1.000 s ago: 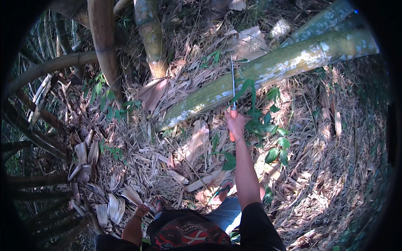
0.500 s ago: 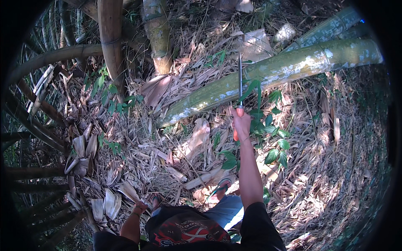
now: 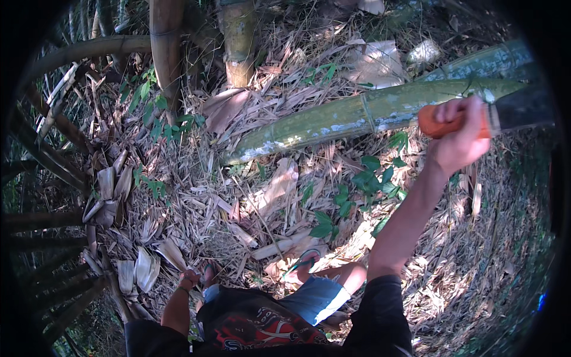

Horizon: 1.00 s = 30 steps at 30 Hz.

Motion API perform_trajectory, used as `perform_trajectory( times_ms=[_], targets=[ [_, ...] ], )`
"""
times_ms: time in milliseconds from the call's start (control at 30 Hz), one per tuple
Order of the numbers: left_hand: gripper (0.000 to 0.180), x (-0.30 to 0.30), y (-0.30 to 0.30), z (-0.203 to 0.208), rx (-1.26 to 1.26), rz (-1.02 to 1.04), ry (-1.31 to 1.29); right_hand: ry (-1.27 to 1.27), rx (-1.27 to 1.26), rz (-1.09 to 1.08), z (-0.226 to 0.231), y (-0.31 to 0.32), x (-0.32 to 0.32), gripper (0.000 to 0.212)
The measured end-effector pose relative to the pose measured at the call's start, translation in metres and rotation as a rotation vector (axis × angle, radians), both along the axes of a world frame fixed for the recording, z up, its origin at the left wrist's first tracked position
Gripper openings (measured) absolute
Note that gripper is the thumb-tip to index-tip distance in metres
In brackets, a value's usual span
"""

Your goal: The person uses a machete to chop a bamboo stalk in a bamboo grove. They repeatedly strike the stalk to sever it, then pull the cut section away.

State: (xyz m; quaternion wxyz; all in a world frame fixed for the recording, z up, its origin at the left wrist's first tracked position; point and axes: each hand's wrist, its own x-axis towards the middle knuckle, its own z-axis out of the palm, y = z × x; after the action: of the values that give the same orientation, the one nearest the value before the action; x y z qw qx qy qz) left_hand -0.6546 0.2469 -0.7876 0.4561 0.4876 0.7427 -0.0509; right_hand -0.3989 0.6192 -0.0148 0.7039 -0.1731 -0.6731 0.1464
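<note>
Right hand (image 3: 461,134) wraps orange-handled machete (image 3: 493,121), grip closed behind blade (image 3: 523,110), likely for safety; across green bamboo culm's (image 3: 321,122) right end in view; left hand (image 3: 189,278) low, grip can't tell

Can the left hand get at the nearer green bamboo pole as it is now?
Probably not without leaning or stepping forward: the left hand hangs low by the left foot, well short of the bamboo pole. Mostly dry leaves lie between, so nothing solid seems to block the way.
</note>
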Motion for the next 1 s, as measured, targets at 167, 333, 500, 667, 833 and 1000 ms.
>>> perform_trajectory(
  times_ms=[167,333,500,667,833,1000],
  targets=[
    [0.025,0.032,0.021,0.0,0.129,-0.204,-0.03,-0.59,-0.979,-0.728,-0.272,0.112,0.127,0.049],
    [0.026,0.009,-0.012,-0.015,0.115,-0.373,0.044,-0.441,-1.088,-0.404,-0.261,0.11,0.104,0.039],
    [0.023,0.005,-0.022,-0.017,0.131,-0.509,0.093,-0.292,-1.258,-0.16,-0.22,0.088,0.106,0.028],
    [0.026,0.001,-0.021,-0.012,0.112,-0.198,0.112,-0.246,-0.78,-0.272,-0.094,0.043,0.065,0.032],
    [0.044,-0.014,-0.009,-0.01,0.073,-0.128,0.071,0.002,-0.053,0.139,0.077,-0.017,0.035,0.024],
    [0.047,0.023,0.032,0.024,-0.006,-0.052,-0.035,0.109,0.093,-0.085,-0.03,0.013,0.028,0.024]
  ],
)
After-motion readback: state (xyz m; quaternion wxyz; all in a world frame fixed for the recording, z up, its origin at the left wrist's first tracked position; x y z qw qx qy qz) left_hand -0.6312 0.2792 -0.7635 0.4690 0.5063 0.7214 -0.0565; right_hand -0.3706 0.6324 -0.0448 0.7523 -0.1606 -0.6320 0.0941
